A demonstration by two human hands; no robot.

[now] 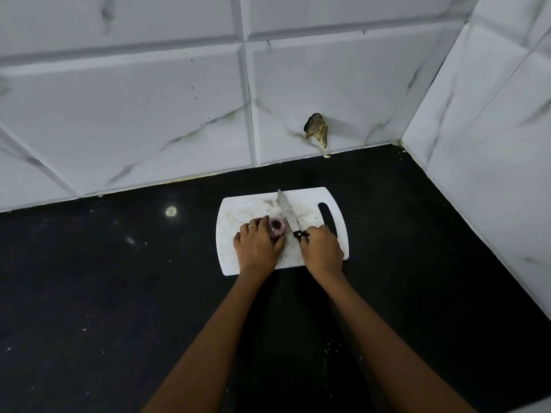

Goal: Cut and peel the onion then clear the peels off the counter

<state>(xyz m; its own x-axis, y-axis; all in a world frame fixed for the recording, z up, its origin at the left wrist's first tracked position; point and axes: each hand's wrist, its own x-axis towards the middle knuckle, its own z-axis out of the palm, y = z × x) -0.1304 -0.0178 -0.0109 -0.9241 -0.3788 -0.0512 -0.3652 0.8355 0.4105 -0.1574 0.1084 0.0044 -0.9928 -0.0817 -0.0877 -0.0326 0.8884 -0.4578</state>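
Observation:
A small purple onion (276, 227) lies on a white cutting board (238, 210) on the black counter. My left hand (258, 245) grips the onion from the left, fingers curled over it, and hides most of it. My right hand (321, 245) holds the black handle of a knife (286, 210). The blade points away from me, towards the wall, and lies just to the right of the onion, close against its cut end. I cannot tell whether the edge touches the onion.
The black counter (119, 278) spreads to the left and towards me, with small pale specks on it. White marble-look tiled walls close the back and right side. A broken hole (316, 129) shows in the back wall above the board.

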